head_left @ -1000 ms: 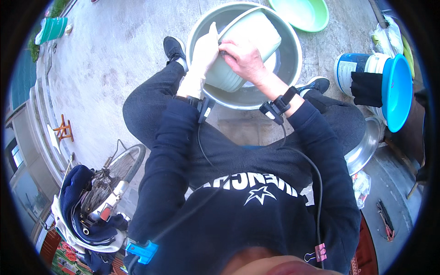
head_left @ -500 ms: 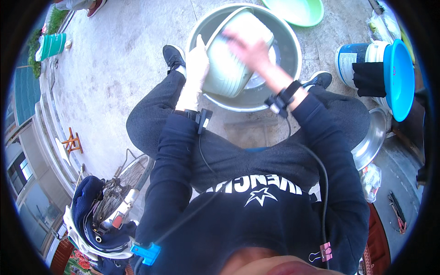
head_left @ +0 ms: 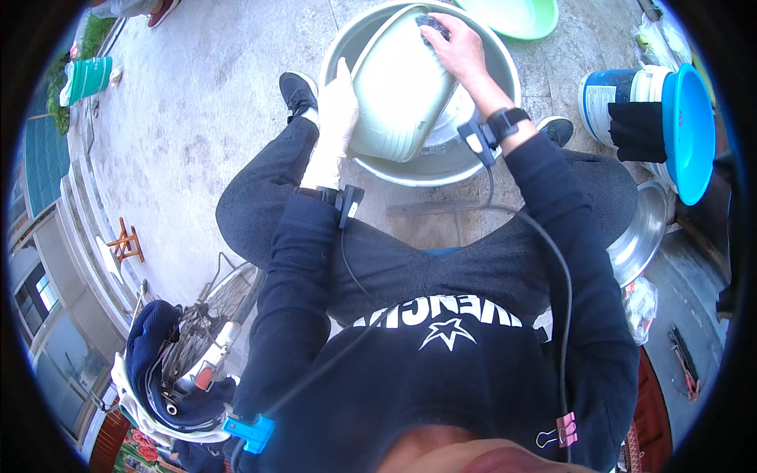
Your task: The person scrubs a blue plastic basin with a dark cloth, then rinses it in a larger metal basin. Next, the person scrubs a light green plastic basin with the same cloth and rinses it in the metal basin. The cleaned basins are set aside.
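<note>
A large round metal basin sits on the ground between my feet. Tilted on its side in it is a pale green plastic tub, its rim toward the left. My left hand, in a white glove, grips the tub by its left rim. My bare right hand is closed on a dark, mesh-like scrubber, pressed to the tub's upper right side. The glove and the tub hide part of the basin's inside.
A light green bowl lies just beyond the basin. To the right stand a white-and-blue bucket, a dark cloth, a bright blue basin and a shiny metal bowl. A bicycle is at my lower left.
My right hand has moved up and right across the tub, and the scrubber in it now shows clearly. My left hand keeps its hold; the tub has shifted slightly.
</note>
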The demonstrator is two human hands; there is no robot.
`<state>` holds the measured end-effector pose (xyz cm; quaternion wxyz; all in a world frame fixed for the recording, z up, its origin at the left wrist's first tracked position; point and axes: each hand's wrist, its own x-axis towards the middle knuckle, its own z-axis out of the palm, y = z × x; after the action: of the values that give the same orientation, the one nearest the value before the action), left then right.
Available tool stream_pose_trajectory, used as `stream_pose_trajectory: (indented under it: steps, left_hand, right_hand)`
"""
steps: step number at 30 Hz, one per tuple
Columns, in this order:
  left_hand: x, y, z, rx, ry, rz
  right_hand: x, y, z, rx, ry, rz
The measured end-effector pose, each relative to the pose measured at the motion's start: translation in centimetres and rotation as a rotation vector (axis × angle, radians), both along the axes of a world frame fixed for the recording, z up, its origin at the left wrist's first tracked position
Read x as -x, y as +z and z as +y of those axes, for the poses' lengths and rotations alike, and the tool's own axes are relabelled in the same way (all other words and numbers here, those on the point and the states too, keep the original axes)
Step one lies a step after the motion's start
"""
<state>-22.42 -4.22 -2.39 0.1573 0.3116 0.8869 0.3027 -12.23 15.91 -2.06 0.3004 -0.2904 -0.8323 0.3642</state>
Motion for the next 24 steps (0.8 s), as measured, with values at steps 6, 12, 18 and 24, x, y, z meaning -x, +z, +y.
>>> stream_pose_trajectory:
  steps: [6, 12, 18, 24]
  left_hand:
    - [0.3, 0.2, 0.5, -0.083, 0.002, -0.011]
    - [-0.6, 0.1, -0.1, -0.081, -0.018, 0.074]
    - [0.2, -0.3, 0.1, -0.062, -0.020, 0.024]
    - [-1.0, 0.4, -0.4, -0.075, -0.051, 0.076]
  right_hand:
    - [0.8, 2.3, -3.0, -0.428, 0.485, 0.154]
    - [2.1, 1.9, -0.9, -0.037, 0.110, -0.023]
    - [1.8, 1.5, -2.4, -0.102, 0.444, 0.131]
    - [3.7, -1.3, 5.9, 0.555, 0.215, -0.017]
